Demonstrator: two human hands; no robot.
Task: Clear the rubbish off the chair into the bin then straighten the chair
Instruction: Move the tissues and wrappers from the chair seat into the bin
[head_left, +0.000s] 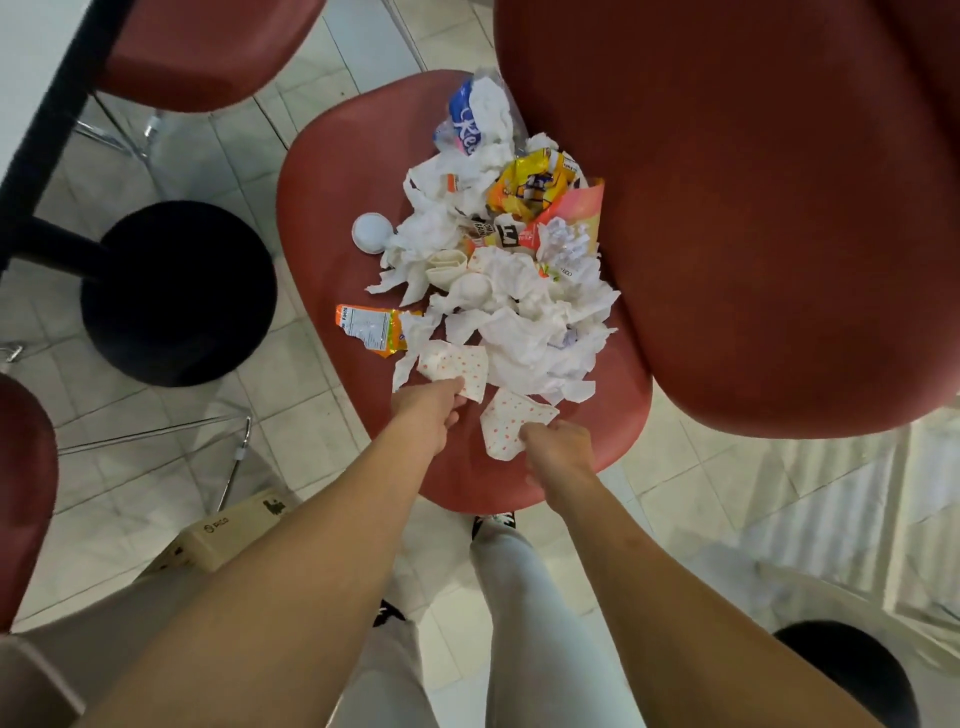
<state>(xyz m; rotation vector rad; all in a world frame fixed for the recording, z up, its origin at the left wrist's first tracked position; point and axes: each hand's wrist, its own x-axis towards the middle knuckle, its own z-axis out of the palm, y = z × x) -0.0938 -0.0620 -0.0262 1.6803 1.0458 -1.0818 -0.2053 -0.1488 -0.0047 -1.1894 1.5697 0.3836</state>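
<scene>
While both hands work the near edge of the red moulded plastic chair seat (332, 218), the pile is barely touched. Left hand (428, 415) pinches a white paper napkin with orange dots (457, 366); right hand (558, 449) has its grip curled onto a second dotted napkin (511, 423).

Crumpled white tissue heap (524, 312) fills mid-seat, with a yellow snack wrapper (530, 189), a torn orange packet (371, 330) and a small white plastic lid (371, 232) around it.

Handling, my read: all of it light, soft, no stiffness. Scoop in bunches from underneath, not piece by piece. Wrappers are slick, so trap them inside tissue.

Black round bin (176, 293) stands on the pale tiled floor (311, 431) just left of the chair. A cardboard box (228, 530) sits near it.
</scene>
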